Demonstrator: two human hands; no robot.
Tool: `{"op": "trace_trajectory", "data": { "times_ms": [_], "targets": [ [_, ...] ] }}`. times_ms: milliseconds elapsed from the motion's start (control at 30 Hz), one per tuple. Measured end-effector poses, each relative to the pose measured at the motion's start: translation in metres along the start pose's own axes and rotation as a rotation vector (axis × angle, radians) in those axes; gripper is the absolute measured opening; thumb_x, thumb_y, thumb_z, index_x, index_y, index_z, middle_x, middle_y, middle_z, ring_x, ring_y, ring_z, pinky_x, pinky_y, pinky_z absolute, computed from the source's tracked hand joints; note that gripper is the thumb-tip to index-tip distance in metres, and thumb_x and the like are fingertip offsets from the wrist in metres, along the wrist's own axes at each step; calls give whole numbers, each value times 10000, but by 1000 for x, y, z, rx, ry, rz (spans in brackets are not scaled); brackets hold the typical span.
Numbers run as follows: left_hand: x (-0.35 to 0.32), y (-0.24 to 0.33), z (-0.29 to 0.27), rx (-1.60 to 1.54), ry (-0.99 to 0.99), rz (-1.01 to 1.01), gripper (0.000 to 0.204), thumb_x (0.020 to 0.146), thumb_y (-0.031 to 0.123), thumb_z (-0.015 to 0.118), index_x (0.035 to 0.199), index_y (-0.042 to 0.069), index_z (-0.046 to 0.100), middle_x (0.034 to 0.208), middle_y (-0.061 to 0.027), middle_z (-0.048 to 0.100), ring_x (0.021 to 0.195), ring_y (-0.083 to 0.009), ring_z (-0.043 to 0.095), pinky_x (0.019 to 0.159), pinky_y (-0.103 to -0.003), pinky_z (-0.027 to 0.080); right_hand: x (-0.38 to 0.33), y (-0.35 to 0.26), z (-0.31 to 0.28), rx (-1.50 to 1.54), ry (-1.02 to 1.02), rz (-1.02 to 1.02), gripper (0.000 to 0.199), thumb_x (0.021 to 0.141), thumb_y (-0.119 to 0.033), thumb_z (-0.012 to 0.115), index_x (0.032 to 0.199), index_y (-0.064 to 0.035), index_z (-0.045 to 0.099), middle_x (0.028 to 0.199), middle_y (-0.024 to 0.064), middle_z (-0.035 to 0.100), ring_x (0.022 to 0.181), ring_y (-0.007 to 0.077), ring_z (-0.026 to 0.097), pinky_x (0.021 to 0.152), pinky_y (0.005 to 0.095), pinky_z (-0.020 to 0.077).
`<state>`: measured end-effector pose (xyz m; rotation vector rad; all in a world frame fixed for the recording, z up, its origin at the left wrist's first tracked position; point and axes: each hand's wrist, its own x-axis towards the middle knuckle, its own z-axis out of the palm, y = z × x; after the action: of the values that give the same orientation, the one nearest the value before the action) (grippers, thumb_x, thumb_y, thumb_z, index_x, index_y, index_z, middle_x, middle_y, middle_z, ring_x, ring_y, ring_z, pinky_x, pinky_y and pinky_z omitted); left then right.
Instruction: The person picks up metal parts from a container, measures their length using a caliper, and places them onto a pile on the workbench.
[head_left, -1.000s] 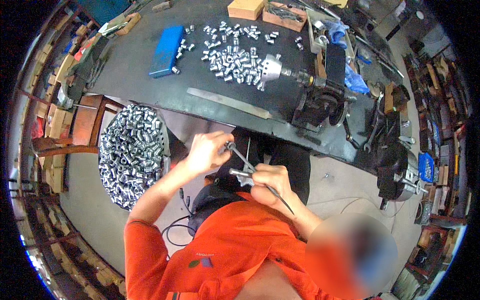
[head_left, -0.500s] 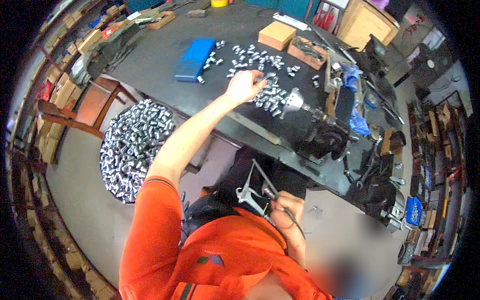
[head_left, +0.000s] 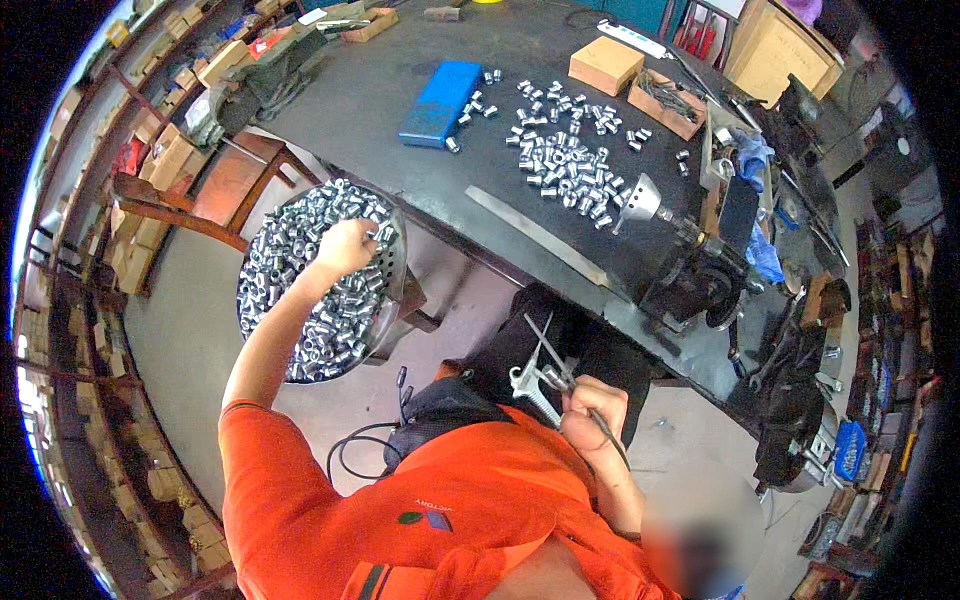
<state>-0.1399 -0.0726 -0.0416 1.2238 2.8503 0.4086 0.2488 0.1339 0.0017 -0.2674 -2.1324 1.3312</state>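
My left hand is over the round basket of silver metal fittings, its fingers curled down at the upper right of the heap. Whatever lies between the fingertips is too small to make out. Held low in front of my orange shirt, my right hand is closed on a thin metal rod tool, whose tail sticks out below the fist. Right beside it is a silver pistol-shaped tool with a ribbed grip, resembling an air blow gun; the fist hides how it is held.
More fittings lie spread on the dark workbench, beside a blue box. A bench device with a perforated silver head stands to their right. A flat metal bar lies along the front edge. A wooden chair is left of the basket.
My left hand has moved from the fittings on the bench back to the basket at the left. The right hand keeps its grip on the tool. The whole view has shifted somewhat.
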Motion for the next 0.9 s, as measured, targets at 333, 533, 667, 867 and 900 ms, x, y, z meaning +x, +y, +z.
{"op": "trace_trajectory", "data": {
  "times_ms": [333,533,667,867,900],
  "targets": [
    [-3,10,13,331,-221,128,191,686,186,648,859,109,668,867,-137,652,826,-327,647,713,-447,521,-15,12,-4,-10,-35,34,228,595,36,545,567,-38,331,543,67,334,453,191,348,433,302,238],
    [-1,41,-15,101,76,29,238,676,231,658,844,62,652,708,-152,645,679,-343,643,634,-437,513,-15,13,-7,-23,-63,40,199,577,4,548,572,-43,354,557,69,354,462,199,369,439,309,256],
    [-29,87,-34,-1051,-246,-142,171,781,91,594,894,-37,603,627,-74,605,527,-127,588,476,-260,461,-7,11,-6,32,-157,17,223,589,-7,574,577,-43,355,559,75,359,466,205,379,440,325,267],
    [-71,177,-17,-1669,-682,-271,261,856,182,557,932,-61,612,594,-109,584,439,-210,562,501,-320,504,4,0,-5,123,-246,29,256,653,-105,633,613,-41,389,585,92,377,488,267,400,454,353,291],
    [-75,185,-11,-1714,-737,-305,278,853,195,557,925,-68,610,582,-108,576,429,-220,556,522,-341,511,2,2,-5,121,-239,33,261,651,-109,638,616,-42,388,587,93,376,492,275,401,455,353,291]
  ]
}}
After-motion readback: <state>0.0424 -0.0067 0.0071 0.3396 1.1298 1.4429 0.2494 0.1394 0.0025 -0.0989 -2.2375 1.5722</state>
